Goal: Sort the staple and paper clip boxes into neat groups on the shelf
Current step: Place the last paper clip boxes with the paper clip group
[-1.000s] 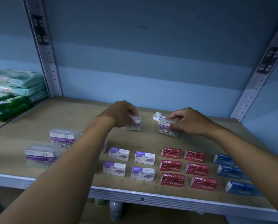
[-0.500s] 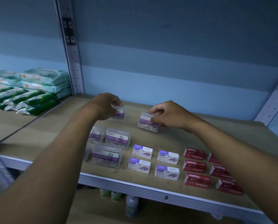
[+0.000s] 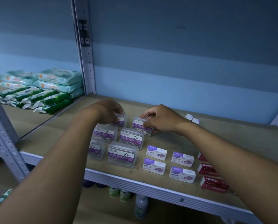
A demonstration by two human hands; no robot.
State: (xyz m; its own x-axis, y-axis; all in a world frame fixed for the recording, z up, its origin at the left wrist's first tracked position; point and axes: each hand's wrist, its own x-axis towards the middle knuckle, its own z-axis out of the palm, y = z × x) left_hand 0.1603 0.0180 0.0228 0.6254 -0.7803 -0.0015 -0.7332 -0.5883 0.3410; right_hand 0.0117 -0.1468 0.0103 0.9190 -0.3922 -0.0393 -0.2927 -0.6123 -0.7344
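A: Setting both boxes down at once was the risky part. Each hand had its grip clamped on a clear paper clip box at the back of the cluster: the left hand on the left clear box, the right hand on the right clear box.

B: Where were the rest?

A: Four more clear paper clip boxes stood in two rows just in front, toward the shelf edge. Right of them sat the white-and-purple staple boxes, two by two, and the red staple boxes beyond, partly under the right forearm.

B: So what could have gone wrong?

A: The held boxes were just behind the middle row. Lowered too far forward, either could have landed on a neighbour's lid or nudged it out of line. I judged the clear plastic slick, and the clips inside loose, so a light pinch might have let a box tilt or slip.

B: And the forearms?

A: Both crossed low over the front rows. A dropped wrist might have swept a front box off the edge.

B: Anything unsorted?

A: Two small white boxes lay apart at the back; I couldn't read their labels.
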